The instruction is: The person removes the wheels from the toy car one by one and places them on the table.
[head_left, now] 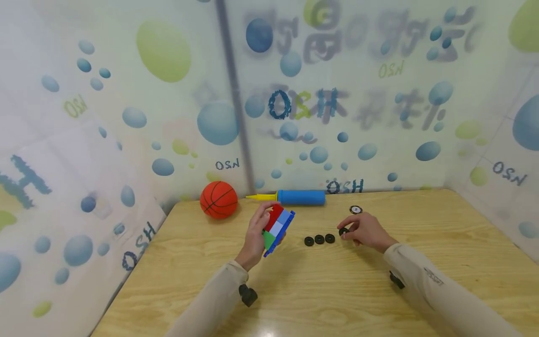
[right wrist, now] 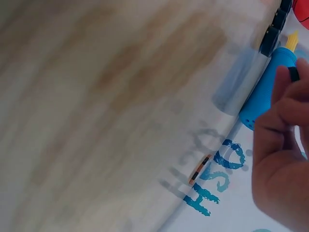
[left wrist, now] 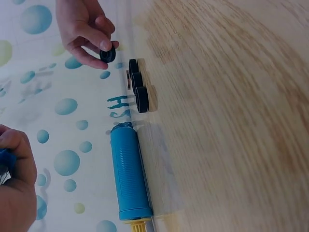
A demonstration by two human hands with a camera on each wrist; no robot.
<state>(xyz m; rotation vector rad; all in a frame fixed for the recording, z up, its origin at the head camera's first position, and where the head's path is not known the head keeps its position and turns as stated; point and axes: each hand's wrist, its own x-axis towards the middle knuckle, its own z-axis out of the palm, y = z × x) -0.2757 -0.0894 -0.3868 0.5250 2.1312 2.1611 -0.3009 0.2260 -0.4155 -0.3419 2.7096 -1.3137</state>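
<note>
My left hand (head_left: 254, 235) grips a build of toy bricks (head_left: 276, 228) in red, light blue, green and blue, held tilted above the table. Part of its blue edge shows at the left border of the left wrist view. My right hand (head_left: 368, 231) pinches a small black toy wheel (left wrist: 108, 54) between thumb and fingertips. Just left of that hand in the head view, three similar black wheels (head_left: 319, 239) stand in a short row on the wooden table. Fingers largely cover the held wheel in the right wrist view.
Along the table's back edge lie a blue hand pump (head_left: 301, 197) with a yellow nozzle and an orange-red toy basketball (head_left: 219, 200). A round black-and-white chip (head_left: 355, 209) lies behind my right hand. Printed fabric walls (head_left: 337, 154) enclose the table (head_left: 337, 295).
</note>
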